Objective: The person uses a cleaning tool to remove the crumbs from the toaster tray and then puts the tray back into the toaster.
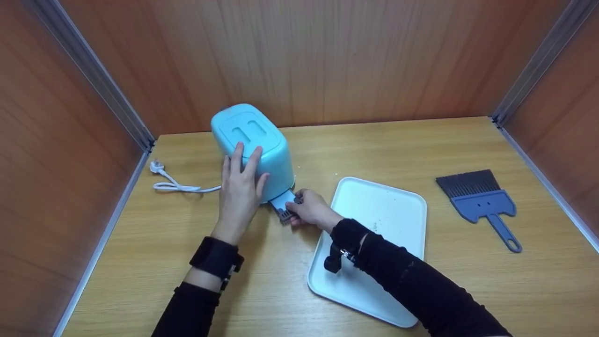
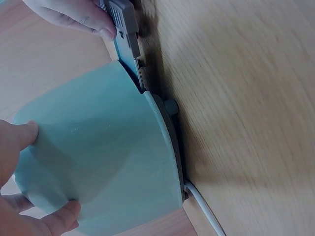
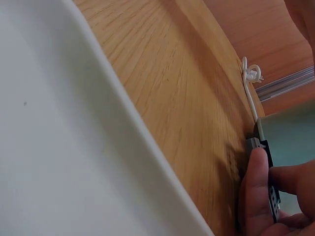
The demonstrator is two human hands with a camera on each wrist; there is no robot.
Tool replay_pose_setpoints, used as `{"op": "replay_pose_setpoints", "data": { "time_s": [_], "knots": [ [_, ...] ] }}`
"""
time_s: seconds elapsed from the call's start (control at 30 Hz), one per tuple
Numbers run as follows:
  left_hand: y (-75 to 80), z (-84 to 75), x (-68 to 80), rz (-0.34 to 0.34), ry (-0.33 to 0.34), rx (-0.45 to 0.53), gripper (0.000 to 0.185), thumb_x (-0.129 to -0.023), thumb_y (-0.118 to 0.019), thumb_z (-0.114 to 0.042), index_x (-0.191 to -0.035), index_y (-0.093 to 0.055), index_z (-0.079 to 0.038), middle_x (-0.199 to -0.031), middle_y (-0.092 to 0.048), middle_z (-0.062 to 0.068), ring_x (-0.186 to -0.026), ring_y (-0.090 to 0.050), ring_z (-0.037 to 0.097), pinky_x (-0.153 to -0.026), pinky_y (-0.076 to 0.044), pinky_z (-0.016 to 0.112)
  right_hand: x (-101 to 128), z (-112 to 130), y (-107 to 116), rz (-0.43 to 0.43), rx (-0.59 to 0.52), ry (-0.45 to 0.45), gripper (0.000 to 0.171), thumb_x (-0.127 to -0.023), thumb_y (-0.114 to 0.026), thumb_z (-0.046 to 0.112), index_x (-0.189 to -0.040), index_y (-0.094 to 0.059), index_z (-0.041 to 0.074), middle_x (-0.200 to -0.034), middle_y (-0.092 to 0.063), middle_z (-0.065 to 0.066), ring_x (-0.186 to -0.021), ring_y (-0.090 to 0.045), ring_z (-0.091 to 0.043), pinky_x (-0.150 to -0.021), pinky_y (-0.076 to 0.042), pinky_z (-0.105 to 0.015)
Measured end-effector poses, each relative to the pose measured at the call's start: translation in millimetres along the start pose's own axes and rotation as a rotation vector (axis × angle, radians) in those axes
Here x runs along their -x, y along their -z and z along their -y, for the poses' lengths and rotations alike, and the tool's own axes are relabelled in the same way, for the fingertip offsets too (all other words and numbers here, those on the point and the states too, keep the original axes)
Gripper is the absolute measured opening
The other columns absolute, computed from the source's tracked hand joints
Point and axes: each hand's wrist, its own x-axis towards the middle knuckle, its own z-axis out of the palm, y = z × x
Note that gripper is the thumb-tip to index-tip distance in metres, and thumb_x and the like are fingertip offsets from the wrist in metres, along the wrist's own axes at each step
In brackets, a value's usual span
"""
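Observation:
A light-blue toaster (image 1: 273, 164) with two raised slot shapes on its lid stands at the back left of the table. My left hand (image 1: 240, 192) rests on it, straight fingers spread over the lid's near edge and thumb against the side. From the toaster's near end, low by the tabletop, a flat crumb tray (image 1: 282, 202) with a grey slotted end (image 2: 123, 22) sticks partway out. Thumb and fingers of my right hand (image 1: 312, 208) pinch that end. In the right wrist view the fingers (image 3: 257, 182) close around it and cover part of it.
A white rectangular tray (image 1: 344, 285) with small dark specks lies under my right forearm. Further right is a blue-grey hand brush (image 1: 484, 204) with dark bristles. The toaster's white cord and plug (image 1: 157, 167) lie left. Wooden panels enclose the back and sides.

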Motion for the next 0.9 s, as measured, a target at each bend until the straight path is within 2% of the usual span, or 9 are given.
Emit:
{"op": "replay_pose_setpoints", "data": {
  "time_s": [0.5,0.77,0.9],
  "knots": [
    [-1.7,0.3,1.0,-0.032,-0.027,-0.008,0.060,-0.108,-0.067,-0.033,-0.164,-0.045,-0.025,-0.175,-0.027,0.022,-0.155,-0.030,0.063,-0.116,-0.043,0.074,-5.2,0.2,-6.3,-0.032,-0.082,0.065,0.056,-0.106,-0.069,0.013,-0.155,-0.045,0.000,-0.119,-0.067,-0.023,-0.062,-0.070,-0.010,-0.065,-0.065,-0.024],
    [-1.9,1.2,1.3,-0.030,-0.022,-0.008,0.061,-0.108,-0.066,-0.034,-0.164,-0.044,-0.027,-0.176,-0.025,0.021,-0.155,-0.030,0.062,-0.115,-0.045,0.074,-8.0,1.2,-6.6,-0.008,-0.137,0.051,0.068,-0.101,-0.074,0.005,-0.159,-0.040,0.000,-0.132,-0.062,-0.028,-0.074,-0.076,-0.017,-0.073,-0.067,-0.028],
    [-1.9,2.0,1.3,-0.029,-0.022,-0.008,0.061,-0.108,-0.066,-0.034,-0.164,-0.044,-0.027,-0.176,-0.025,0.021,-0.155,-0.030,0.063,-0.114,-0.045,0.074,-8.7,1.6,-6.0,0.019,-0.161,0.053,0.075,-0.098,-0.075,0.000,-0.162,-0.037,0.000,-0.139,-0.058,-0.029,-0.089,-0.077,-0.025,-0.078,-0.068,-0.031]
  ]
}}
